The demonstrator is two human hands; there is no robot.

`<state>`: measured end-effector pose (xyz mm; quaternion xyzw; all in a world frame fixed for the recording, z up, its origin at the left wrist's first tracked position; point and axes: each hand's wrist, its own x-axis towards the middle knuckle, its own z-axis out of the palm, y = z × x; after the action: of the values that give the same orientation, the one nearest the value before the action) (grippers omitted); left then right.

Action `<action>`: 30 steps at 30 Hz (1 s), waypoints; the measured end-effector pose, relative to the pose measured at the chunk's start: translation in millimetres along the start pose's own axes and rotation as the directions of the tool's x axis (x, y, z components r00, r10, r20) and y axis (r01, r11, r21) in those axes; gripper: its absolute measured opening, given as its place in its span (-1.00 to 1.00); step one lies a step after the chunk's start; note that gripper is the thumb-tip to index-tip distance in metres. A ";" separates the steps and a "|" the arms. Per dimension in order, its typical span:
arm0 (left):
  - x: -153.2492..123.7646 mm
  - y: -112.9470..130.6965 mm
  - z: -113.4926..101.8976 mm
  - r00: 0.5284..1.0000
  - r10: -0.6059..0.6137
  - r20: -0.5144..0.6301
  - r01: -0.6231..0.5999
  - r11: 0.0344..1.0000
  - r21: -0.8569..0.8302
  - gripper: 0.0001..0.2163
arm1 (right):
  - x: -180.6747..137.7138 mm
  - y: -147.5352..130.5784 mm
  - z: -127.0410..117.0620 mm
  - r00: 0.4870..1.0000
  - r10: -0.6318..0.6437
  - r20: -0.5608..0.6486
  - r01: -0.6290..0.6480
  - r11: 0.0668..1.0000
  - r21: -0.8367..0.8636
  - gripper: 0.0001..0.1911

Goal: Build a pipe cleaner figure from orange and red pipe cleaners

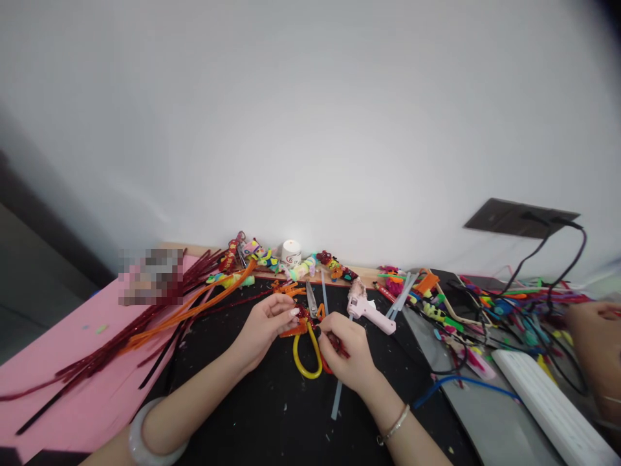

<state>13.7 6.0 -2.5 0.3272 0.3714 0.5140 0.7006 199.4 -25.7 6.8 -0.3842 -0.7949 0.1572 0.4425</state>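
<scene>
My left hand [272, 327] is closed, pinching a small orange and dark red fuzzy piece [300, 325] that looks made of pipe cleaner. Opposite it, my right hand [347, 353] is closed too, its fingertips close to that piece; a small dark bit shows at them, too little to name. Between the hands lie scissors [307, 374] with a yellow handle loop, blades pointing away. Beyond my left hand are orange pipe-cleaner bits [288, 289]. A pink glue gun [371, 314] rests beyond my right hand. A translucent glue stick [336, 401] lies partly under my right hand.
Red and orange pipe cleaners [140, 327] spread over a pink surface [58, 362] at left. Finished-looking colourful figures and a white round container [292, 252] line the wall. At right are a white power strip [548, 401], cables, craft pieces and another person's hand [594, 343].
</scene>
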 end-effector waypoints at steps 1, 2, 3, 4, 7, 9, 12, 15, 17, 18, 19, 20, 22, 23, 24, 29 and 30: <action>0.0 0.0 0.0 1.000 0.002 -0.008 -0.002 1.000 -0.005 -0.67 | 0.3 0.6 0.3 1.000 -0.011 0.003 0.011 1.000 -0.013 -0.85; -0.1 0.0 0.0 1.000 0.002 -0.016 -0.003 1.000 -0.011 -0.67 | 0.6 1.1 0.6 1.000 -0.024 0.006 0.024 0.999 -0.026 -0.85; -0.4 0.1 0.1 1.000 0.002 -0.023 -0.002 1.000 -0.018 -0.67 | 0.8 1.3 1.0 0.999 -0.039 0.006 0.039 0.998 -0.039 -0.86; -0.7 0.3 0.4 1.000 0.002 -0.027 -0.002 1.000 -0.026 -0.67 | 0.9 1.2 1.3 0.999 -0.051 0.008 0.051 0.997 -0.051 -0.85; -2.3 0.9 1.6 0.999 0.005 -0.035 -0.007 0.998 -0.055 -0.67 | 0.5 0.3 2.4 0.997 -0.068 0.028 0.070 0.994 -0.079 -0.82; -3.3 1.1 2.8 0.999 0.007 -0.046 -0.010 0.997 -0.076 -0.67 | -0.3 0.1 3.4 0.997 -0.062 0.039 0.066 0.993 -0.101 -0.80; -4.1 0.7 4.4 0.998 0.006 -0.070 -0.013 0.995 -0.103 -0.67 | -1.2 0.6 5.6 0.998 -0.056 0.040 0.061 0.990 -0.131 -0.78; -3.5 -0.2 5.4 0.996 -0.001 -0.086 -0.010 0.992 -0.129 -0.67 | -1.5 0.9 7.8 0.998 -0.054 0.031 0.058 0.990 -0.131 -0.76; -2.8 -1.0 5.6 0.996 -0.009 -0.087 -0.004 0.989 -0.149 -0.67 | -1.3 0.6 9.0 0.999 -0.049 0.019 0.051 0.992 -0.116 -0.75; -2.5 -1.4 5.5 0.996 -0.015 -0.084 0.001 0.987 -0.159 -0.67 | -1.2 0.5 9.6 0.999 -0.043 0.012 0.044 0.993 -0.107 -0.74; -2.4 -1.8 5.4 0.996 -0.020 -0.081 0.006 0.986 -0.169 -0.68 | -1.2 0.4 10.2 0.999 -0.034 0.005 0.034 0.995 -0.099 -0.74; -2.3 -2.1 5.3 0.997 -0.026 -0.077 0.012 0.984 -0.178 -0.68 | -1.1 0.5 10.7 1.000 -0.022 -0.002 0.022 0.996 -0.092 -0.73; -2.6 -2.6 5.4 0.997 -0.035 -0.068 0.021 0.980 -0.196 -0.69 | -1.0 0.9 11.6 1.000 -0.005 -0.019 0.004 0.997 -0.082 -0.73; -2.8 -2.6 5.6 0.997 -0.038 -0.066 0.024 0.979 -0.204 -0.69 | -0.9 1.1 12.0 1.000 0.000 -0.029 -0.002 0.997 -0.078 -0.73; -3.2 -2.5 5.9 0.997 -0.040 -0.066 0.026 0.978 -0.209 -0.69 | -0.9 1.4 12.3 0.999 0.005 -0.037 -0.008 0.997 -0.072 -0.73; -6.4 -0.5 8.9 0.997 -0.046 -0.058 0.034 0.980 -0.198 -0.69 | -0.5 2.2 14.1 0.997 0.036 -0.070 -0.036 0.999 0.003 -0.72; -7.0 -0.2 9.4 0.998 -0.046 -0.052 0.035 0.980 -0.194 -0.69 | -0.4 2.3 14.5 0.996 0.040 -0.076 -0.038 0.999 0.021 -0.73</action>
<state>20.5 -1.5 3.3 0.2357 0.3461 0.5423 0.7284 188.6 -23.2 -2.9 -0.4011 -0.7682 0.1586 0.4732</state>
